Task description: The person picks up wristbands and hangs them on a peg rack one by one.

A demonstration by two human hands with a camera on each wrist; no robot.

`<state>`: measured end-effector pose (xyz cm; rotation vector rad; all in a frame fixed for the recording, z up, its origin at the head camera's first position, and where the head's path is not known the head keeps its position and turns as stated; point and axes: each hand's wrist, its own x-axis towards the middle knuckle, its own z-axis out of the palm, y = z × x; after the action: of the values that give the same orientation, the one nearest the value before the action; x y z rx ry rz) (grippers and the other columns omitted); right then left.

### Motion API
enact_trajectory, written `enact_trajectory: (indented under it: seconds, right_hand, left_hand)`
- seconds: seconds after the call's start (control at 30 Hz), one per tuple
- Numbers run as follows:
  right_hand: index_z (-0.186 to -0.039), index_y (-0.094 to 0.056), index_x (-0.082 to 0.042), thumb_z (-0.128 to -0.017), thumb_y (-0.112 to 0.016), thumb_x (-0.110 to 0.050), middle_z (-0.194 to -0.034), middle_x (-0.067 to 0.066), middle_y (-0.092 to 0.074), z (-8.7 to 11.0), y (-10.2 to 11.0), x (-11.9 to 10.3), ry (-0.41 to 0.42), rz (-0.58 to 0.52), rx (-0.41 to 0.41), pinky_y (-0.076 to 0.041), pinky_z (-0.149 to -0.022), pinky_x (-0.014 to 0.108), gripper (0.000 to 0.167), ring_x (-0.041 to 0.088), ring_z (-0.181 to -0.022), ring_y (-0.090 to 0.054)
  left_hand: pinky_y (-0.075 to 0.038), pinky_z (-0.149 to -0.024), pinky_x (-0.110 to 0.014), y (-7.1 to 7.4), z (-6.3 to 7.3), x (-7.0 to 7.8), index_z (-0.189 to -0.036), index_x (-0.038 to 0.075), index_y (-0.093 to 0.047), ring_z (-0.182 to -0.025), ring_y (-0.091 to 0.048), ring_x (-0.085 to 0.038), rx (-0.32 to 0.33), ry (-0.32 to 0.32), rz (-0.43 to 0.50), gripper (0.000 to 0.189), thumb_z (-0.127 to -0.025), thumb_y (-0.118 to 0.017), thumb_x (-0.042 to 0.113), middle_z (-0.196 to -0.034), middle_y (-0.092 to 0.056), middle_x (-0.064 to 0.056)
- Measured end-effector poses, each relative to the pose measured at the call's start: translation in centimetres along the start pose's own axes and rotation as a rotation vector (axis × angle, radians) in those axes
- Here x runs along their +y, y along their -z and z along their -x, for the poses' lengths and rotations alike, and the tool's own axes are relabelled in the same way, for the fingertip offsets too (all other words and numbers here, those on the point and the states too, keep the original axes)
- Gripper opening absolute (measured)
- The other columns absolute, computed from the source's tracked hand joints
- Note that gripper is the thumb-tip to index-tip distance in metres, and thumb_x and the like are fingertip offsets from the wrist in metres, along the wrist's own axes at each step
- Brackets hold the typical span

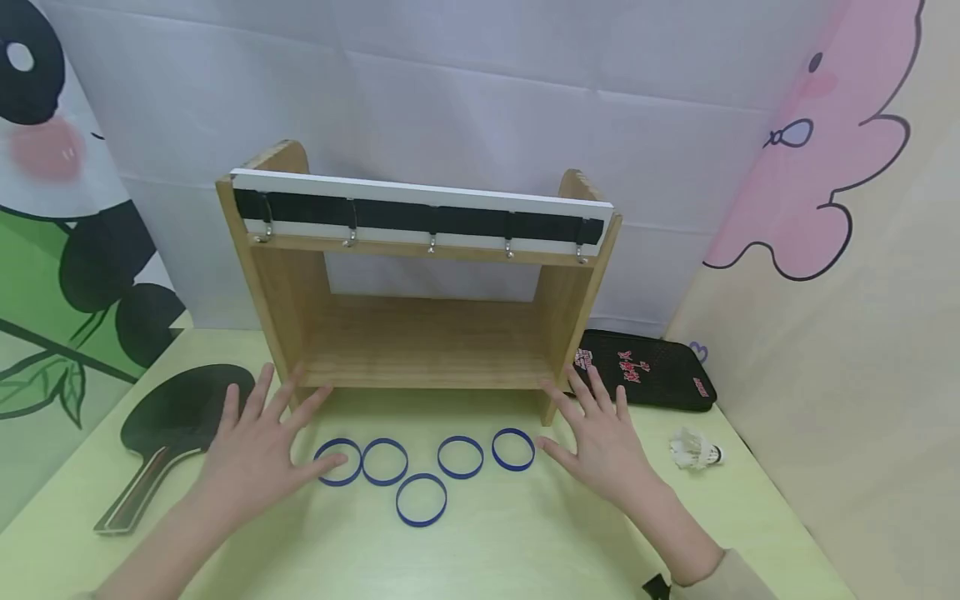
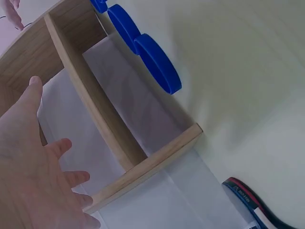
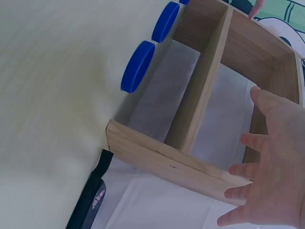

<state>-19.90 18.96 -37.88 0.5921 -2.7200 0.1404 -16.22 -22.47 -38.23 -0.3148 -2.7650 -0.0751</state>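
My left hand (image 1: 255, 462) is spread open in the head view, its thumb over the leftmost blue ring (image 1: 341, 483). My right hand (image 1: 606, 454), fingers also spread, hovers by the right foot of a wooden shelf (image 1: 427, 340). Neither holds anything. Several thin blue rings lie flat on the table between the hands, one of them, the front ring (image 1: 422, 524), nearer to me. Across the shelf's upper front runs a white and black strip (image 1: 420, 218) with several small metal hooks (image 1: 432, 243). Both wrist views show straight fingers beside the shelf; whether they touch it, I cannot tell.
A black table tennis paddle (image 1: 187, 408) lies left of the shelf. On the right are a black zipped case (image 1: 648, 371) and a white shuttlecock (image 1: 693, 450). A pale cloth (image 1: 480, 108) hangs behind, and a wall (image 1: 847, 375) stands at the right.
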Motion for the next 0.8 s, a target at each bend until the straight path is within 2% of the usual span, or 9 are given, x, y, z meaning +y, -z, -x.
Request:
enact_trajectory:
  seconds: [0.17,0.3,0.43,0.5,0.57,0.67,0.8]
  right_hand:
    - [-0.147,-0.030,-0.033,-0.085,-0.056,-0.060,-0.158,0.006,-0.014,-0.4,0.9,0.9,-0.016,0.011,0.015,-0.010,-0.108,0.067,0.073,0.034,-0.145,-0.004]
    - [-0.147,-0.031,-0.029,-0.085,-0.060,-0.056,-0.159,0.006,-0.012,-0.8,1.6,1.9,-0.043,0.001,0.044,-0.008,-0.109,0.066,0.074,0.034,-0.145,-0.003]
    - [-0.148,-0.029,-0.028,-0.085,-0.061,-0.052,-0.158,0.009,-0.012,-1.3,2.2,2.9,-0.079,-0.039,0.074,-0.009,-0.110,0.065,0.075,0.033,-0.145,-0.002]
    - [-0.149,-0.027,-0.027,-0.085,-0.063,-0.050,-0.158,0.011,-0.014,-1.7,2.2,3.3,-0.086,-0.063,0.094,-0.011,-0.109,0.066,0.077,0.034,-0.145,-0.003]
    - [-0.149,-0.026,-0.025,-0.086,-0.062,-0.049,-0.157,0.013,-0.014,-2.1,2.1,3.7,-0.089,-0.076,0.116,-0.013,-0.109,0.065,0.077,0.035,-0.145,-0.005]
    - [-0.149,-0.027,-0.020,-0.087,-0.064,-0.044,-0.157,0.015,-0.014,-2.8,1.7,4.1,-0.093,-0.108,0.154,-0.016,-0.110,0.063,0.077,0.035,-0.145,-0.007]
    - [-0.147,-0.030,-0.011,-0.086,-0.067,-0.037,-0.157,0.015,-0.014,-3.8,0.5,4.5,-0.097,-0.172,0.187,-0.019,-0.111,0.059,0.076,0.035,-0.144,-0.010]
  left_hand:
    - [0.020,-0.107,-0.057,0.4,-0.1,-0.4,-0.147,0.025,-0.031,-0.143,0.013,-0.037,0.005,-0.009,-0.017,0.091,-0.075,-0.051,0.077,-0.154,-0.020,-0.020]
    - [0.021,-0.108,-0.051,0.3,-0.1,-0.9,-0.147,0.025,-0.032,-0.143,0.014,-0.033,0.020,-0.025,-0.024,0.092,-0.074,-0.051,0.079,-0.155,-0.019,-0.017]
    - [0.016,-0.112,-0.048,0.0,0.0,-1.6,-0.146,0.021,-0.034,-0.145,0.009,-0.030,0.051,-0.063,-0.004,0.093,-0.073,-0.055,0.076,-0.154,-0.022,-0.017]
    - [0.008,-0.115,-0.050,-0.2,0.0,-1.8,-0.146,0.021,-0.033,-0.145,0.005,-0.030,0.061,-0.087,0.017,0.094,-0.073,-0.060,0.072,-0.154,-0.023,-0.017]
    - [-0.008,-0.114,-0.057,-0.4,-0.1,-2.1,-0.146,0.020,-0.034,-0.145,-0.007,-0.034,0.080,-0.111,0.040,0.094,-0.072,-0.065,0.068,-0.152,-0.027,-0.017]
    - [-0.031,-0.102,-0.062,-1.0,-0.3,-2.6,-0.145,0.019,-0.037,-0.136,-0.029,-0.041,0.112,-0.148,0.076,0.093,-0.069,-0.072,0.062,-0.147,-0.036,-0.019]
    - [-0.042,-0.090,-0.062,-2.4,-0.6,-3.3,-0.139,0.018,-0.045,-0.119,-0.048,-0.042,0.133,-0.192,0.136,0.087,-0.067,-0.078,0.053,-0.134,-0.050,-0.018]
